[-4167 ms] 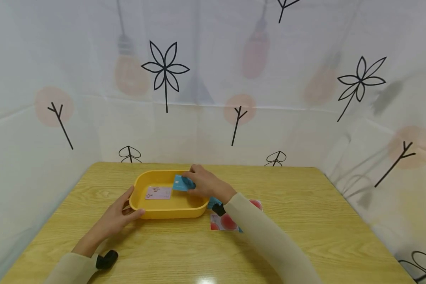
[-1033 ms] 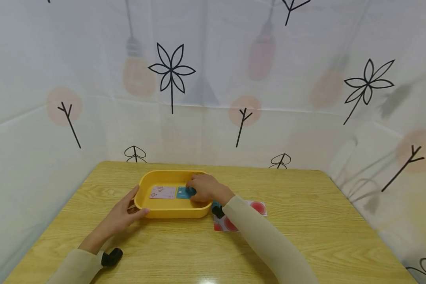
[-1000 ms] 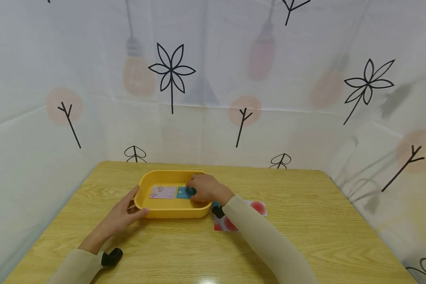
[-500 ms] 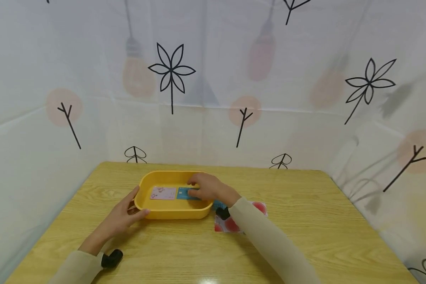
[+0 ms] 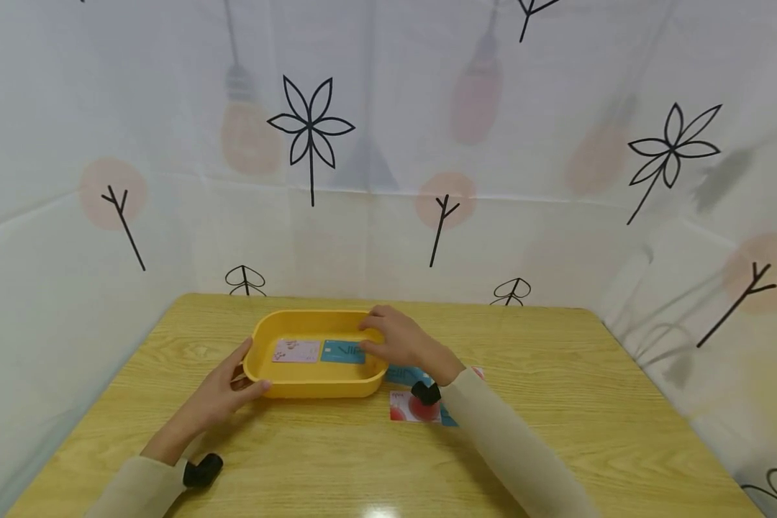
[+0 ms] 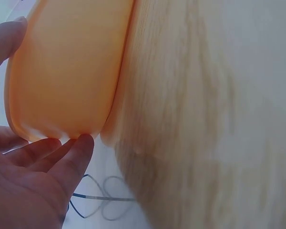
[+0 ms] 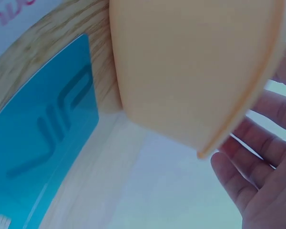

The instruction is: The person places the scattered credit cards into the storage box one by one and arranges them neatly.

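My left hand (image 5: pixel 216 396) holds the yellow plastic tray (image 5: pixel 317 391) by its left end, thumb at the near corner and fingertips against the end wall, as the left wrist view shows. Inside the tray lie two cards side by side: a pale lilac card (image 5: pixel 296 351) with a dark pattern and a blue VIP card (image 5: pixel 342 351). Over the tray's right end hovers my right hand (image 5: pixel 398 338), fingers loosely spread and nothing held. In the right wrist view its fingers (image 7: pixel 250 152) are beside the tray's rim.
Right of the tray, partly under my right forearm, lie another blue VIP card (image 5: pixel 406 374), a white card with red circles (image 5: pixel 414 407) and a blue card corner (image 5: pixel 449 417). The wooden table (image 5: pixel 557 403) ends at a patterned white curtain (image 5: pixel 388 244).
Earlier my right hand lowered the blue VIP card into the tray and laid it beside the lilac card. It has since let go and drawn back right and up. My left hand keeps its hold.
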The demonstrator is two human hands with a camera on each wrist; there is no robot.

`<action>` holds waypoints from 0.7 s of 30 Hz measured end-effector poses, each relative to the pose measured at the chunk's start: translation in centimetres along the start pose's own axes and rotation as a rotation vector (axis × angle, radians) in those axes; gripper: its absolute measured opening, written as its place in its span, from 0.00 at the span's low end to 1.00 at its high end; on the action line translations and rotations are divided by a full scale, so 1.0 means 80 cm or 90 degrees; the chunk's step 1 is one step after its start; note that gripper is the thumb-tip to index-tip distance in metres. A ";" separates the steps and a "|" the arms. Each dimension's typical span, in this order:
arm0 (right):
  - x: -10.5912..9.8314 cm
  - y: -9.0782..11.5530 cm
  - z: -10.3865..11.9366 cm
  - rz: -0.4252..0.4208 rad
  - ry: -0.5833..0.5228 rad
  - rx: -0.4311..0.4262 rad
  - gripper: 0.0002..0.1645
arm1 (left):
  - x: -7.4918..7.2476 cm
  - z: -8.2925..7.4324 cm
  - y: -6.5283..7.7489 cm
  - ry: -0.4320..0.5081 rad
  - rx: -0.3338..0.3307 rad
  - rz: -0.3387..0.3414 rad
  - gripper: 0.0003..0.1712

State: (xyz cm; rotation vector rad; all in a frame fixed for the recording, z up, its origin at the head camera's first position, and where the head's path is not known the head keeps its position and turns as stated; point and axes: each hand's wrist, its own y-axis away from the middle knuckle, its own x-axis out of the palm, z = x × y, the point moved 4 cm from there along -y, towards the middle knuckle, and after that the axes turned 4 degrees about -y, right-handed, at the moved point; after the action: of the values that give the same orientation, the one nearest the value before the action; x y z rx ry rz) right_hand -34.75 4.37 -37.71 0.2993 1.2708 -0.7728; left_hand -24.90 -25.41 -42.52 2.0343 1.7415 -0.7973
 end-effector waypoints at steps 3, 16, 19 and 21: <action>-0.006 0.011 -0.004 -0.018 -0.003 0.003 0.21 | 0.001 0.000 0.000 0.000 0.000 0.000 0.56; -0.024 0.058 -0.028 -0.070 -0.010 0.042 0.19 | 0.002 -0.001 0.001 0.000 -0.001 -0.004 0.56; -0.026 0.065 -0.036 -0.084 0.000 0.039 0.19 | 0.002 -0.001 0.001 -0.002 -0.001 -0.003 0.56; -0.026 0.069 -0.040 -0.091 -0.001 0.035 0.19 | 0.002 -0.001 0.001 0.000 0.000 -0.002 0.56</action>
State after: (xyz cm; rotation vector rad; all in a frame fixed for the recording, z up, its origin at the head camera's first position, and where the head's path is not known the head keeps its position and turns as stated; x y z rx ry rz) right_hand -33.65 11.01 -37.86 0.2540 1.2811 -0.9297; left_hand -24.77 -25.30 -42.57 2.0320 1.7443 -0.7986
